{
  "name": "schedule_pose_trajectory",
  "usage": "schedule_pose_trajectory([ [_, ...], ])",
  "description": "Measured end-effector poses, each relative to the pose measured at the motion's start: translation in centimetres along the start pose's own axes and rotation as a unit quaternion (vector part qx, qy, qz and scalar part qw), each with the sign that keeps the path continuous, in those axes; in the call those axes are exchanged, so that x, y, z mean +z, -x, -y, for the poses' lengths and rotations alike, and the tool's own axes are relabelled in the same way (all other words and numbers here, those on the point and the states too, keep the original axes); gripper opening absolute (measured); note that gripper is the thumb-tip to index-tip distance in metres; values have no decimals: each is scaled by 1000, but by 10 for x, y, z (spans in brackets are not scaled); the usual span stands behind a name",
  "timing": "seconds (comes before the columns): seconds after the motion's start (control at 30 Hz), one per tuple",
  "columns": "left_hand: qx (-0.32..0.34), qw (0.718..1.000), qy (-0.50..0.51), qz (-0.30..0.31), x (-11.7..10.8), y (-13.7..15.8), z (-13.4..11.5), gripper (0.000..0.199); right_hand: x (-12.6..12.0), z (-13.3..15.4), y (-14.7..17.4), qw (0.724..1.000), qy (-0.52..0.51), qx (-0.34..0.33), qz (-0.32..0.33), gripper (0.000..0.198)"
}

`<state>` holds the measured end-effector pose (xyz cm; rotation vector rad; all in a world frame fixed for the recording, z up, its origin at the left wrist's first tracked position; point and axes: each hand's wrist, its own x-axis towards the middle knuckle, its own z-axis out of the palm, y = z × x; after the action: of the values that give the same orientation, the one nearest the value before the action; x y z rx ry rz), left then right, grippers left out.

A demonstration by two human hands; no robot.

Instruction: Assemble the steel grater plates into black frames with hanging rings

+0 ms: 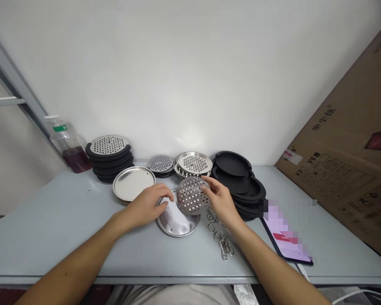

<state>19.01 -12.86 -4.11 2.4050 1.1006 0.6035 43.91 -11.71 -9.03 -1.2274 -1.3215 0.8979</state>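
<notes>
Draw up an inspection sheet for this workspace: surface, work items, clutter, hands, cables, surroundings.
Surface: grey table, with stacks along its back.
Work items: holed disc, held tilted over a shiny metal plate.
Clutter: loose metal rings and clips near the right forearm; phone on the right, screen lit; stacked black trays behind it.
Hands: right hand pinches the disc's edge; left hand is at the plate's rim, contact unclear.
Cables: white cable at lower right, below the table's front edge.
Surroundings: white wall behind; cardboard box right; jar of dark red liquid left.
</notes>
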Motion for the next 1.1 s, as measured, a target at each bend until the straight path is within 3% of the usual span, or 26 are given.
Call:
schedule_pose_trajectory([
  [0.1, -5, 998, -47, -40, 11, -4, 11, 25, -1, 6, 0, 998, -48, -8, -44, 44],
  [0.3, -23, 993, -116, -1, 27, -4, 17, 29, -1, 15, 2, 992, -91, -29, -79, 44],
  [0.4, -60, 983, -171, -24, 25, -6, 14, 24, -1, 16, 3, 991, -93, -25, -89, 43],
  [0.5, -2, 987, -150, -56, 24, -14, 15, 28, -1, 16, 4, 991, -83, -22, -100, 43],
  [0.57, 54, 992, -106, -42, 26, -21, 18, 31, -2, 16, 4, 992, -69, -25, -107, 43],
  [0.67, 77, 994, -72, -7, 31, -31, 23, 30, -3, 15, 4, 993, -46, -22, -102, 41],
  [0.8, 63, 994, -91, -13, 35, -35, 27, 23, -2, 12, 3, 996, -29, -14, -88, 40],
  [0.93, 50, 994, -100, -17, 37, -37, 28, 28, -1, 9, 1, 996, -30, -12, -80, 43],
  [1.1, -20, 982, -188, 17, 33, -29, 19, 30, -2, 10, 2, 995, -43, -16, -83, 43],
])
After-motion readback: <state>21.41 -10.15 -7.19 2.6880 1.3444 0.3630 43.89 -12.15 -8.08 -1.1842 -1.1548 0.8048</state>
